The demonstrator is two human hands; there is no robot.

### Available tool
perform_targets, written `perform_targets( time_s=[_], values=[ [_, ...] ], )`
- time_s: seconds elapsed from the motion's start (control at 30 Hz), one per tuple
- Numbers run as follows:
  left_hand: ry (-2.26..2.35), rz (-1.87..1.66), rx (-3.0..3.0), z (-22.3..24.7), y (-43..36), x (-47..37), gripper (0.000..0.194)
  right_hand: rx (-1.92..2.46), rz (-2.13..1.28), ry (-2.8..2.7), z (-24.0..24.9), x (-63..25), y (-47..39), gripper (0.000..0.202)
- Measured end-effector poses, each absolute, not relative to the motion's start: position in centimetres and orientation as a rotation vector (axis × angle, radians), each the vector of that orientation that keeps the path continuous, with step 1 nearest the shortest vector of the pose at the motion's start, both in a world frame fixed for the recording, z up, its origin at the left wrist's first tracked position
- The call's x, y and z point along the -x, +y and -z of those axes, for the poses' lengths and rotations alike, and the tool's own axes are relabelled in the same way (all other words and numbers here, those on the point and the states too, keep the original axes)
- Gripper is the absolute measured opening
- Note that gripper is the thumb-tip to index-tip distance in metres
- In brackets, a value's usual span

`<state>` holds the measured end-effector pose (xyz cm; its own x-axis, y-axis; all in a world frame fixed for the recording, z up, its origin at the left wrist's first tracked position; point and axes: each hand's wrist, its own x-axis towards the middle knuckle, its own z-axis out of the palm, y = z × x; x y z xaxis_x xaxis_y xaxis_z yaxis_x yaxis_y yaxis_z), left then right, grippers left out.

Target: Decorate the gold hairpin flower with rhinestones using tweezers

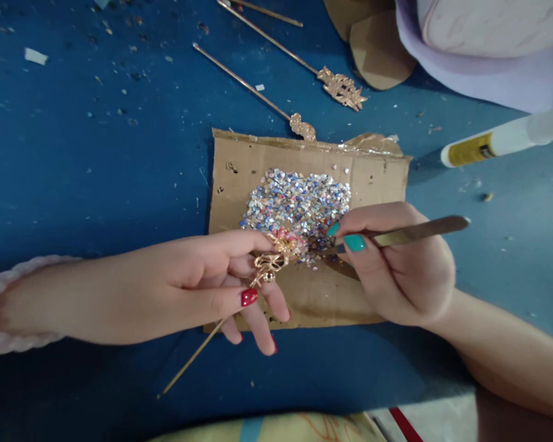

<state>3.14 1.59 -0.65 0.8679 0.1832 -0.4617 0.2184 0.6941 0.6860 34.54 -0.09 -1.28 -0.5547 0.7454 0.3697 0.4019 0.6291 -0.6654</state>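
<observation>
My left hand (203, 282) pinches a gold hairpin (271, 263) near its ornate head, its thin stick slanting down to the lower left. Pink pieces sit on part of the hairpin's flower. In my right hand (396, 264) is a pair of metal tweezers (419, 232), held like a pen. The tweezers' tips point left at the near edge of a pile of small shiny chips (299, 199), coloured blue, white and pink. Whether the tips grip a chip I cannot make out. Under the pile lies a piece of cardboard (332, 307).
Two more gold hairpins, one with a rounded head (303, 127) and one with a jagged head (342, 89), lie beyond the cardboard. A white glue bottle (502, 138) rests at the right. Lilac cloth (479, 80) and cardboard pieces (381, 52) occupy the far right. Scraps dot the blue table (96, 184).
</observation>
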Motion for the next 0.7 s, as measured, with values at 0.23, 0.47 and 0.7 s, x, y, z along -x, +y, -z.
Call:
perform_targets(
  time_s=[0.23, 0.47, 0.7],
  values=[
    [0.535, 0.023, -0.789, 0.54, 1.49, -3.33, 0.055, 0.879, -0.634, -2.221, 1.40, -34.64, -0.10, 0.027],
    [0.546, 0.036, -0.825, 0.65, 1.68, -3.32, 0.064, 0.893, -0.630, -2.234, 1.17, -34.57, -0.12, 0.026],
    [0.550, 0.027, -0.805, 0.47, 1.72, -3.67, 0.067, 0.911, -0.612, -2.263, 0.85, -34.59, 0.18, 0.024]
  ],
)
